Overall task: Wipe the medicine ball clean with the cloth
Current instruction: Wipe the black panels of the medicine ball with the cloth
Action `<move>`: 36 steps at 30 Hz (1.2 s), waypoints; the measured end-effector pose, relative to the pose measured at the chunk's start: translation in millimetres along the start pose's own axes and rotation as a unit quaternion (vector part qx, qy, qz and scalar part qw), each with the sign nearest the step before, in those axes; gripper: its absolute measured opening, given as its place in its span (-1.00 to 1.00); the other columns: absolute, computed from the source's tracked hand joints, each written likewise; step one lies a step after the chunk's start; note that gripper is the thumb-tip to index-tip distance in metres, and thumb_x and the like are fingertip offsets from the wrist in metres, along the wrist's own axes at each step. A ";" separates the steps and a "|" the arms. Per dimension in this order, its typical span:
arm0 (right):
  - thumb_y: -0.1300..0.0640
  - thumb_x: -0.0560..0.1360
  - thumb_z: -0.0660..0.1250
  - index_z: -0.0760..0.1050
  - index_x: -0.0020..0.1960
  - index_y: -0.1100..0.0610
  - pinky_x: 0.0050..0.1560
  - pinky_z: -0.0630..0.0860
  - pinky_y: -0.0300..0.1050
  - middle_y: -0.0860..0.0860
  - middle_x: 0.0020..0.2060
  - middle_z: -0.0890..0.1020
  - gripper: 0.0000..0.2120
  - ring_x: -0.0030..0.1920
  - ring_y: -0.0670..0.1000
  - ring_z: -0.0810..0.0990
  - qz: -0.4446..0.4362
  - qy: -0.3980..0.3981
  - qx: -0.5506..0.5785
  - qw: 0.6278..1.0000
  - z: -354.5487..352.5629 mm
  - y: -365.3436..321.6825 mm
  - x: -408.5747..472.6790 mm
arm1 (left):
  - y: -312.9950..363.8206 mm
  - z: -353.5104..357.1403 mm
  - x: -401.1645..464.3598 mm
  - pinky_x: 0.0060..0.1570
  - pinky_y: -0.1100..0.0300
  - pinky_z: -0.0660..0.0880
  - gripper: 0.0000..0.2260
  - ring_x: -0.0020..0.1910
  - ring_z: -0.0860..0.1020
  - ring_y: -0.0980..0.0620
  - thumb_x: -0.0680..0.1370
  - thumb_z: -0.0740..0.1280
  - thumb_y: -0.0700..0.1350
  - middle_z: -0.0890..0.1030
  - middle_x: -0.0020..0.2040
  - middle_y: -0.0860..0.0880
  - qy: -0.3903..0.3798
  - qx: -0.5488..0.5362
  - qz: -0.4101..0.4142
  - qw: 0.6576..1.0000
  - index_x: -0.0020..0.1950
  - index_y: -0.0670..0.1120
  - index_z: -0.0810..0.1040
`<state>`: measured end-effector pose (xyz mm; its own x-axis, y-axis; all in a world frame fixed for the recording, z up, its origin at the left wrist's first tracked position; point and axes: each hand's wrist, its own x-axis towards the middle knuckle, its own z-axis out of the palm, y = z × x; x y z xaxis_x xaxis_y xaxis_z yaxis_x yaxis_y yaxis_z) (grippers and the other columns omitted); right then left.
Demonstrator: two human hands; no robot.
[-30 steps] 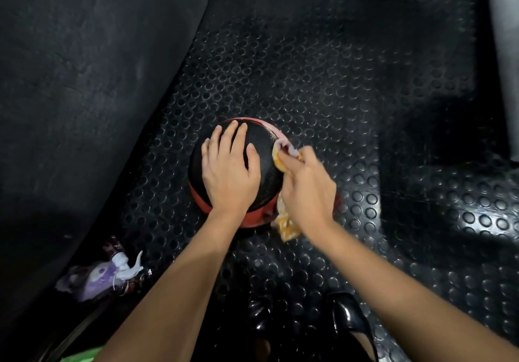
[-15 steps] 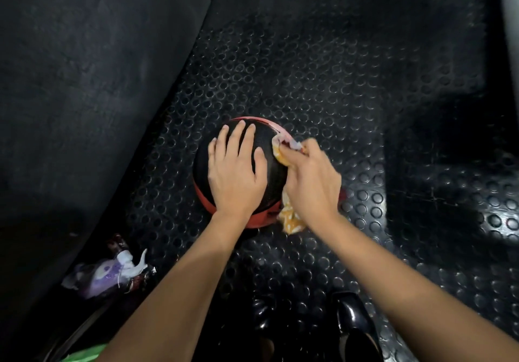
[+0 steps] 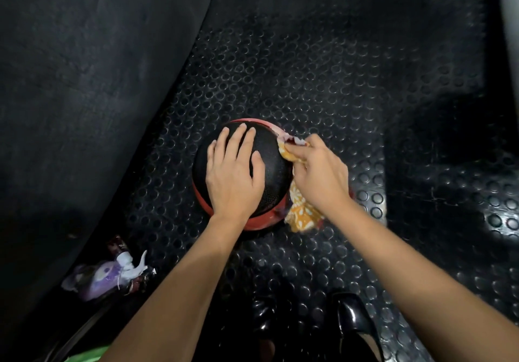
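A black and red medicine ball [image 3: 273,173] sits on the studded black rubber floor in the middle of the view. My left hand [image 3: 234,176] lies flat on top of the ball with fingers spread straight. My right hand [image 3: 318,177] grips an orange cloth with white flowers [image 3: 300,212] and presses it against the ball's right side. Part of the cloth hangs down below my wrist, and another bit shows at my fingertips near the ball's upper right.
A spray bottle with a white trigger and purple label [image 3: 109,276] lies on the floor at the lower left. A dark padded mat [image 3: 84,80] rises on the left. Black shiny shoes [image 3: 354,322] show at the bottom. Studded rubber floor [image 3: 309,66] stretches beyond the ball.
My right hand with the cloth has slid slightly outward and up along the ball's right side. My left hand has stayed flat on top.
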<state>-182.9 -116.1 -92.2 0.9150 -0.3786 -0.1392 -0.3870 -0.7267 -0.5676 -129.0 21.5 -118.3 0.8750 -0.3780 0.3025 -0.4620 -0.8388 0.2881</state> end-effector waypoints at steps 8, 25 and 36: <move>0.17 0.57 0.15 0.48 0.28 -0.17 0.13 0.34 -0.09 -0.09 0.13 0.46 -0.62 0.25 0.04 0.45 -0.023 -0.081 0.002 0.996 -10.9 5.1 45.2 | 5.9 0.6 3.9 0.41 -0.05 0.21 -0.60 0.40 0.37 -0.09 0.59 0.07 -0.05 0.49 0.35 -0.04 0.003 -0.002 -0.004 1.000 0.34 -0.12 0.49; 0.19 0.56 0.15 0.44 0.31 -0.18 0.11 0.36 -0.05 -0.11 -0.02 0.35 -0.59 0.17 0.05 0.47 -0.025 -0.063 0.014 0.998 -9.8 5.2 26.8 | 2.9 0.6 8.6 0.41 -0.01 0.18 -0.60 0.41 0.37 -0.07 0.58 0.06 -0.06 0.50 0.35 -0.02 0.002 -0.015 -0.013 1.000 0.34 -0.11 0.50; 0.21 0.57 0.13 0.46 0.31 -0.15 0.01 0.39 -0.03 0.01 0.11 0.42 -0.59 0.12 0.10 0.49 -0.039 -0.046 -0.073 0.996 -10.5 -12.0 49.8 | 11.3 2.9 5.0 0.39 -0.03 0.21 -0.61 0.39 0.38 -0.10 0.59 0.07 -0.08 0.50 0.34 -0.04 -0.004 0.004 -0.001 1.000 0.33 -0.11 0.51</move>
<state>-133.9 -132.3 -83.8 0.9466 -0.2688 -0.1780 -0.3214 -0.8296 -0.4565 -129.5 9.0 -116.1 0.8770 -0.3796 0.2946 -0.4593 -0.8424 0.2818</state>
